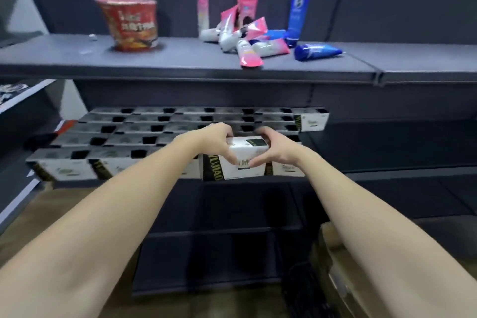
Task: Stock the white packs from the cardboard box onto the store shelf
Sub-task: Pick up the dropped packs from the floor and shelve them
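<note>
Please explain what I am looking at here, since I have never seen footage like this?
There is no machine here: one wide-angle camera on a person's head looks down at their bare arms. The left hand and right hand together grip one white pack at the front of the middle shelf, beside rows of matching packs already stocked. The upper shelf holds a red noodle cup and a jumble of pink, white and blue tubes. The cardboard box sits low at the right, partly behind the right arm.
</note>
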Action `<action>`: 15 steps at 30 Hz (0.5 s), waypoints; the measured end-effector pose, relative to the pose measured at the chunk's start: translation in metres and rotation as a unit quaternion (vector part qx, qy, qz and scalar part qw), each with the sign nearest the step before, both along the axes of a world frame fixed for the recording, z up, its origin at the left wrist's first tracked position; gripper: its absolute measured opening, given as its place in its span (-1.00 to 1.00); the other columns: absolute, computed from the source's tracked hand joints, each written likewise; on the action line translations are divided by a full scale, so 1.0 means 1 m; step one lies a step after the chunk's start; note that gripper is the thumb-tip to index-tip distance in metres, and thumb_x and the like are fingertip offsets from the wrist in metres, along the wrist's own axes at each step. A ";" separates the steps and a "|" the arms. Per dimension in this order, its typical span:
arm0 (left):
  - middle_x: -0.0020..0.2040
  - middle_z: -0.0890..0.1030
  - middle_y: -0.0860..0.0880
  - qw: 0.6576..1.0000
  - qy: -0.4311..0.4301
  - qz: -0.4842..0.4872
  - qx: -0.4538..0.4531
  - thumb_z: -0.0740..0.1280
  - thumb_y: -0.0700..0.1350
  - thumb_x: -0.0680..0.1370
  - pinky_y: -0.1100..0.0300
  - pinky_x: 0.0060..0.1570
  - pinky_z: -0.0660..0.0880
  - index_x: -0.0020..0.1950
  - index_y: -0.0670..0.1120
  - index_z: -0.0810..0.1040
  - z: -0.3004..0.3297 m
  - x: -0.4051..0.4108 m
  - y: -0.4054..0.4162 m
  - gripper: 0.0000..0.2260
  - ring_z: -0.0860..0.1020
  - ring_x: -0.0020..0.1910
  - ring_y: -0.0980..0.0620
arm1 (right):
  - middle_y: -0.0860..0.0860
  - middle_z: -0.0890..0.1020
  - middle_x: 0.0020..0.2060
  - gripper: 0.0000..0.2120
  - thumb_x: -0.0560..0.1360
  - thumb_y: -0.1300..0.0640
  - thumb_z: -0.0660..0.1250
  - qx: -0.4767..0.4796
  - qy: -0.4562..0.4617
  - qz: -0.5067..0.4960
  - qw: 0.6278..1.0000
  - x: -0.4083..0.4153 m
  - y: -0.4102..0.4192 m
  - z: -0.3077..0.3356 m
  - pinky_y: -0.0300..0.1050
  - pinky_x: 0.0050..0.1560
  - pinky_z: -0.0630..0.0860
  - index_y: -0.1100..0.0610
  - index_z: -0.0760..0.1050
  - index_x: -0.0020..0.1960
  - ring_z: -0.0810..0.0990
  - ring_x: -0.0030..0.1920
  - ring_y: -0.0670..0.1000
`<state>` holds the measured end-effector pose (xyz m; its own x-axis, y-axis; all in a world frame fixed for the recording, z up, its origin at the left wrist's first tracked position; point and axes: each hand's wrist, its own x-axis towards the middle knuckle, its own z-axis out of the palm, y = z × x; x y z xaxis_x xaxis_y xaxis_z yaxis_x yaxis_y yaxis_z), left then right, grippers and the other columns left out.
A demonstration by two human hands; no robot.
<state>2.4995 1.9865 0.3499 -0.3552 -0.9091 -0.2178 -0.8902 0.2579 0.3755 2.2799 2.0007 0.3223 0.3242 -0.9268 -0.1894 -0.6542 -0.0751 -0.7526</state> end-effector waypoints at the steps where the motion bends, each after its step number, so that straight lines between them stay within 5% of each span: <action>1: 0.24 0.49 0.04 1.000 0.003 -0.014 -0.011 0.58 0.21 0.25 0.03 0.14 0.52 0.38 -0.06 0.39 0.004 -0.017 -0.005 -0.20 0.49 0.14 0.00 | -0.10 0.35 0.45 0.01 0.24 -0.02 0.67 -0.020 0.031 0.009 0.999 -0.009 0.000 0.009 -0.12 0.33 0.35 -0.02 0.20 0.54 0.34 0.43 -0.05; 8: 0.40 0.42 0.00 0.993 0.024 -0.103 -0.056 0.58 0.11 0.26 -0.09 0.30 0.43 0.46 0.06 0.21 0.019 -0.093 -0.039 -0.13 0.44 0.31 -0.06 | -0.03 0.47 0.38 -0.11 0.20 0.00 0.66 -0.094 0.133 -0.092 0.982 -0.073 -0.011 0.030 0.02 0.26 0.49 0.00 0.33 0.43 0.47 0.33 0.06; 11: 0.53 0.29 -0.06 0.991 0.041 -0.109 -0.060 0.60 0.02 0.33 0.04 0.40 0.35 0.59 -0.05 0.08 0.022 -0.106 -0.062 -0.01 0.32 0.46 -0.08 | -0.03 0.57 0.22 -0.20 0.17 0.07 0.68 -0.108 0.125 -0.163 0.973 -0.106 -0.012 0.033 -0.04 0.14 0.52 0.02 0.42 0.33 0.55 0.21 0.07; 15: 0.53 0.31 -0.08 0.991 0.051 -0.113 -0.044 0.57 -0.04 0.39 0.14 0.33 0.36 0.58 -0.08 0.12 0.018 -0.114 -0.093 -0.10 0.37 0.43 -0.08 | -0.06 0.59 0.04 -0.28 0.15 0.14 0.69 -0.114 0.135 -0.256 0.950 -0.149 -0.014 0.032 -0.10 -0.02 0.51 0.01 0.44 0.21 0.59 0.05 0.04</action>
<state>2.3854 1.8935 0.3683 -0.5688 -0.8172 -0.0931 -0.7640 0.4830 0.4277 2.1308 1.9867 0.3542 -0.2118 -0.9770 0.0237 -0.8165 0.1636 -0.5537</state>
